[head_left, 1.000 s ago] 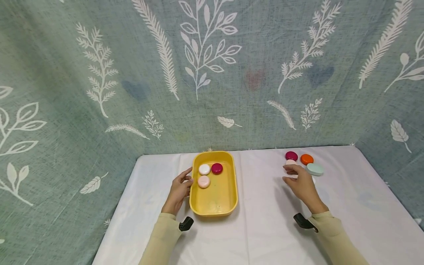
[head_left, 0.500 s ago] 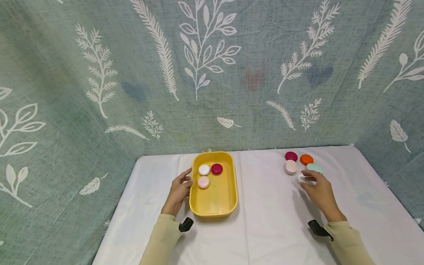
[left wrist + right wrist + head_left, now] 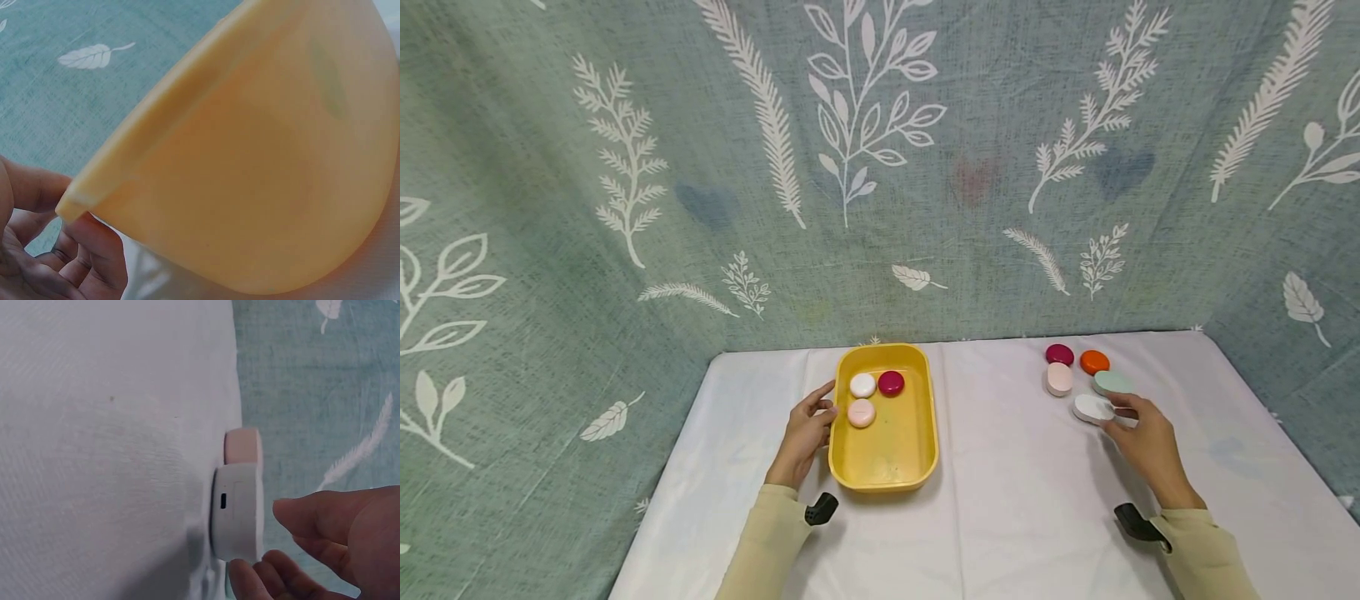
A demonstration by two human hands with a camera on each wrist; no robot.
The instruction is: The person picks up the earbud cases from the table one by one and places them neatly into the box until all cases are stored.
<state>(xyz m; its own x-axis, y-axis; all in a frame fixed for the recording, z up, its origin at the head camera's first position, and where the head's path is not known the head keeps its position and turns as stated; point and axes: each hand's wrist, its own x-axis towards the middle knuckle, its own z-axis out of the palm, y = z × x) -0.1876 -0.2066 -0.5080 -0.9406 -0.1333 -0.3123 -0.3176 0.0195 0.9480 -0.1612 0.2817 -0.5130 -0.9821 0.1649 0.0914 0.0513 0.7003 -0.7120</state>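
Observation:
A yellow plastic tray (image 3: 886, 458) lies on the white cloth, holding a white disc (image 3: 862, 384), a dark red disc (image 3: 891, 383) and a pale pink soap-like disc (image 3: 861, 412). At its left side, my left hand (image 3: 805, 435) pinches the rim (image 3: 134, 134) between thumb and finger. To the right lies a white, rounded oval case (image 3: 1092, 408), with a small dark slot on its side in the right wrist view. My right hand (image 3: 1150, 442) is at its right end, thumb and fingers parted; one fingertip (image 3: 245, 575) is right at its edge.
Beyond the white case sit a pale pink disc (image 3: 1059, 379), a dark red disc (image 3: 1060, 355), an orange disc (image 3: 1094, 362) and a mint-green oval (image 3: 1112, 382). A green leaf-patterned curtain (image 3: 970, 275) stands behind the table's far edge.
My right hand has moved right and toward me, from over the pale pink disc to the white case's right end. The case and pink disc are uncovered. The left hand stays at the tray.

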